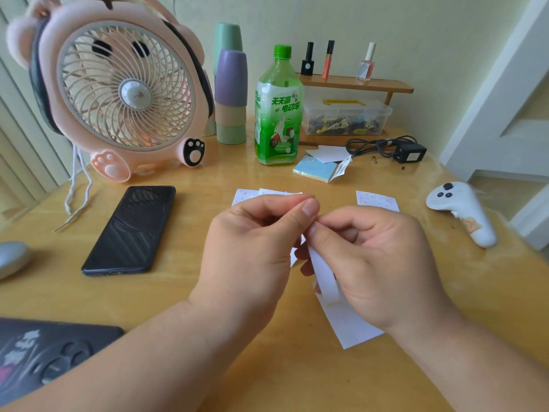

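Centrally, left hand (252,242), right hand (377,263) fingers pinching paper strip (347,322); phone (130,230) left, green bottle (279,114) behind, controller (457,209) right.

We can read only the label on the green bottle (279,108): big white characters 天天赢 above 电动车, with small 绿茶 beside them. Print on the paper tag (341,168) and charger (412,153) is too small for us.

Body in view: the left hand (252,248) with left forearm (133,361) extends from 8 o'clock, and the right hand (377,263) with right forearm (475,367) from 4 o'clock. Both forearms are bare to the frame edge. Fingernails (309,209) are short and rounded.
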### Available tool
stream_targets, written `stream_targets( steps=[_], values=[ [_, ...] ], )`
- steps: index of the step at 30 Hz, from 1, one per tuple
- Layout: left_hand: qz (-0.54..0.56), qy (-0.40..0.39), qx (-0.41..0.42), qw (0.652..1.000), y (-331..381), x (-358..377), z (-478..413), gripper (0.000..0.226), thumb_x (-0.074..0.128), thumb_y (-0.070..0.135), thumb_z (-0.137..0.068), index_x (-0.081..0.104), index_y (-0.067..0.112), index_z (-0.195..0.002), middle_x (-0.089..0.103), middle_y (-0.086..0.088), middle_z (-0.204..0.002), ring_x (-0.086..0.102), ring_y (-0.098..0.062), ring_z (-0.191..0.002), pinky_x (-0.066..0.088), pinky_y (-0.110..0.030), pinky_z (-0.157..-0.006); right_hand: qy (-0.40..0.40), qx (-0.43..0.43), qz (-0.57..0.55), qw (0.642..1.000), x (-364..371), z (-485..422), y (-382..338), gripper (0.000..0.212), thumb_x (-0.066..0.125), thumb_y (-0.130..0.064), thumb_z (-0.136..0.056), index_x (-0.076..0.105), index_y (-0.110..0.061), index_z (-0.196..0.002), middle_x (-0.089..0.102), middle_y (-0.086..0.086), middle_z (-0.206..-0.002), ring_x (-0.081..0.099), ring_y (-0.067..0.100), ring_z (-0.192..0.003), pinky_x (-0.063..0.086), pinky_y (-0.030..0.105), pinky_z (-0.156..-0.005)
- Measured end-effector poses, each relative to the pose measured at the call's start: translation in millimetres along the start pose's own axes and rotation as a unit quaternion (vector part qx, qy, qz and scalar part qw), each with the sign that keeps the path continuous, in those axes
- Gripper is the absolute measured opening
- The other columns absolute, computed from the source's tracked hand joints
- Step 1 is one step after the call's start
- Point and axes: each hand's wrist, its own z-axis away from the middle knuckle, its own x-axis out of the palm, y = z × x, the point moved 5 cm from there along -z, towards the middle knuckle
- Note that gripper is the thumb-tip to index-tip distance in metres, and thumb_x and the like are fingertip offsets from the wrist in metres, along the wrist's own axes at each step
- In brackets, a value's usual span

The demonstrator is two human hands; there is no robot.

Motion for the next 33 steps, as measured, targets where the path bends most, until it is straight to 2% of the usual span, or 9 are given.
stream_targets(
  steps=[4, 9, 11, 13, 17, 22, 28, 30, 33],
  values=[
    [-0.023, 0.029, -0.015, 0.999, -3.3, -2.2, -0.5, 0.014, 0.081, 0.02, -0.071, 0.08, 0.009, -0.079, 0.074, -0.022, -0.083, 0.068, -0.049, -0.085, 0.058, -0.056, -0.089, 0.055, -0.174, 0.191, 0.964, -1.9, -1.9, -6.5, 0.03, 0.07, -0.011, -0.087, 0.063, -0.007, -0.058, 0.05, 0.006, -0.047, 0.047, 0.027, -0.047, 0.039, 0.034, -0.046],
    [-0.043, 0.074, -0.136, 0.987, -9.1, -12.9, -6.5, 0.007, 0.082, 0.016, -0.084, 0.078, 0.013, -0.079, 0.064, -0.011, -0.067, 0.056, -0.025, -0.064, 0.053, -0.03, -0.057, 0.02, -0.334, 0.298, 0.894, 21.9, 22.9, -28.8, 0.02, 0.067, -0.001, -0.078, 0.063, -0.008, -0.059, 0.046, 0.002, -0.052, 0.04, 0.019, -0.052, 0.038, 0.03, -0.051],
    [-0.021, 0.086, -0.159, 0.983, -11.5, -18.4, -12.0, 0.007, 0.084, 0.018, -0.083, 0.079, 0.013, -0.081, 0.065, -0.012, -0.074, 0.056, -0.023, -0.07, 0.052, -0.031, -0.063, 0.011, -0.355, 0.302, 0.885, 22.5, 24.4, -34.0, 0.017, 0.067, 0.0, -0.08, 0.067, -0.007, -0.064, 0.049, 0.003, -0.055, 0.042, 0.019, -0.053, 0.039, 0.03, -0.053],
    [-0.006, 0.084, -0.135, 0.987, -12.4, -20.2, -14.1, 0.006, 0.087, 0.02, -0.077, 0.082, 0.016, -0.077, 0.068, -0.009, -0.078, 0.057, -0.021, -0.071, 0.05, -0.037, -0.077, 0.033, -0.322, 0.312, 0.893, 4.2, 9.4, -30.7, 0.016, 0.069, -0.004, -0.084, 0.07, -0.01, -0.07, 0.054, 0.0, -0.057, 0.047, 0.017, -0.054, 0.041, 0.03, -0.055],
    [-0.035, 0.062, -0.115, 0.991, -13.1, -21.6, -11.7, 0.005, 0.08, 0.024, -0.083, 0.084, 0.026, -0.081, 0.071, 0.001, -0.085, 0.057, -0.009, -0.069, 0.049, -0.027, -0.074, 0.079, -0.133, 0.348, 0.925, -53.7, -22.8, -6.4, 0.015, 0.074, -0.015, -0.087, 0.072, -0.022, -0.074, 0.062, -0.004, -0.064, 0.058, 0.019, -0.062, 0.047, 0.034, -0.057],
    [-0.068, 0.021, -0.115, 0.991, -12.7, -18.1, -11.1, 0.011, 0.078, 0.016, -0.084, 0.084, 0.024, -0.081, 0.075, 0.007, -0.081, 0.059, -0.006, -0.067, 0.047, -0.028, -0.076, 0.03, 0.067, 0.426, 0.902, -97.9, -45.6, 15.0, 0.017, 0.071, -0.031, -0.09, 0.068, -0.028, -0.074, 0.066, -0.005, -0.062, 0.06, 0.017, -0.06, 0.037, 0.026, -0.052],
    [-0.05, 0.069, -0.066, 0.994, -7.3, -22.1, -13.4, 0.021, 0.077, 0.011, -0.084, 0.082, 0.024, -0.069, 0.078, 0.005, -0.085, 0.069, -0.008, -0.073, 0.052, -0.026, -0.073, 0.005, 0.132, 0.525, 0.841, -109.1, -53.7, 36.8, 0.019, 0.071, -0.04, -0.087, 0.066, -0.035, -0.07, 0.071, -0.01, -0.075, 0.061, 0.026, -0.093, 0.052, 0.033, -0.073],
    [-0.034, 0.081, -0.076, 0.993, -8.1, -22.8, -13.3, 0.022, 0.076, 0.009, -0.084, 0.082, 0.023, -0.068, 0.078, 0.004, -0.084, 0.068, -0.006, -0.069, 0.052, -0.024, -0.071, -0.014, 0.135, 0.559, 0.818, -106.0, -53.7, 40.5, 0.013, 0.071, -0.039, -0.087, 0.067, -0.027, -0.089, 0.07, -0.006, -0.078, 0.062, 0.024, -0.089, 0.053, 0.034, -0.075],
    [-0.033, 0.083, -0.109, 0.99, -15.3, -22.6, -11.6, 0.016, 0.077, 0.011, -0.084, 0.083, 0.019, -0.071, 0.076, 0.005, -0.08, 0.064, -0.004, -0.063, 0.051, -0.025, -0.072, -0.067, 0.161, 0.614, 0.77, -98.6, -52.0, 48.0, 0.039, 0.072, -0.036, -0.087, 0.051, -0.019, -0.115, 0.062, -0.002, -0.079, 0.062, 0.026, -0.084, 0.055, 0.039, -0.077]
  ],
)
